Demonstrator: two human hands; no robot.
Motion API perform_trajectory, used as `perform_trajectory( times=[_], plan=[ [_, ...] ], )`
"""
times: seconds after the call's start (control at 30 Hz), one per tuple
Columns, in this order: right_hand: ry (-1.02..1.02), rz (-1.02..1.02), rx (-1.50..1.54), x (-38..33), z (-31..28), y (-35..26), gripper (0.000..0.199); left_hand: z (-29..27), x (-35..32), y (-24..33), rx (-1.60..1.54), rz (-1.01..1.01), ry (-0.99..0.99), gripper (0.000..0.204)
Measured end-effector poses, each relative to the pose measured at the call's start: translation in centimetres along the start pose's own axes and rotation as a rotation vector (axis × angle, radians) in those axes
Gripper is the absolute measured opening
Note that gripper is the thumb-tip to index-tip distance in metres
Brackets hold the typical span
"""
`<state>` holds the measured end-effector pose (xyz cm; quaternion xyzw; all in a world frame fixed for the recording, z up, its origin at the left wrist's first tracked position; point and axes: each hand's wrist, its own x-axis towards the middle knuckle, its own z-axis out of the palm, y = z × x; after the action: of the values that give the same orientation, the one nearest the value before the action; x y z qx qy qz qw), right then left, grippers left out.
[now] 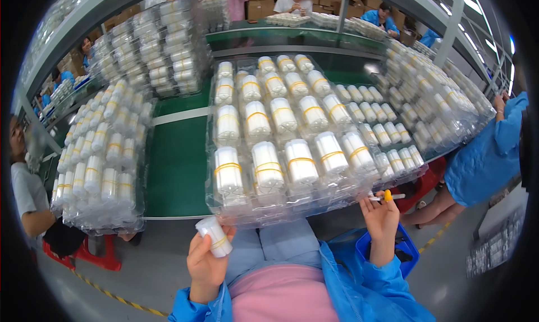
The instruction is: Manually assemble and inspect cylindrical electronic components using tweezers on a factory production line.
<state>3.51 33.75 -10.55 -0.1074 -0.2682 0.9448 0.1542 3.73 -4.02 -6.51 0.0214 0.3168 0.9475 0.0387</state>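
My left hand (205, 261) is closed around a bundle of white tubes (214, 236) with a yellow band round it, held tilted just off the table's front edge. At the right, my right hand (383, 221) has its fingers pinched on a thin white stick (398, 197). Something small and yellow-orange shows at those fingertips; whether it is part of the stick I cannot tell. Between and beyond my hands stands a stack of clear plastic trays (292, 206), its top one carrying rows of white bundles (301, 161) with yellow bands.
More loaded trays stand at the left (101, 173), far left (163, 47) and right (438, 92) of the green table (177, 170). A blue bin (411, 266) is beside my right forearm. A person in blue (488, 153) stands at the right; others work behind the table.
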Motion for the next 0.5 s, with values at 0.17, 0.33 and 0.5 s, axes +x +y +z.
perform_trajectory(
  times=[0.17, 0.33, 0.5],
  plan=[
    [0.052, 0.023, 0.128, 0.8, 0.3, 0.3, 0.021, -0.7, -1.1, 0.2, 0.099, 0.083, 0.043, 0.048],
    [0.076, -0.026, 0.140, 0.5, 1.1, 0.4, 0.020, 0.6, -1.2, 0.1, 0.190, 0.109, 0.095, 0.050],
    [0.074, -0.094, 0.141, -0.9, 1.2, 0.5, 0.020, -0.1, -1.6, 0.5, 0.280, 0.163, 0.050, 0.044]
  ],
)
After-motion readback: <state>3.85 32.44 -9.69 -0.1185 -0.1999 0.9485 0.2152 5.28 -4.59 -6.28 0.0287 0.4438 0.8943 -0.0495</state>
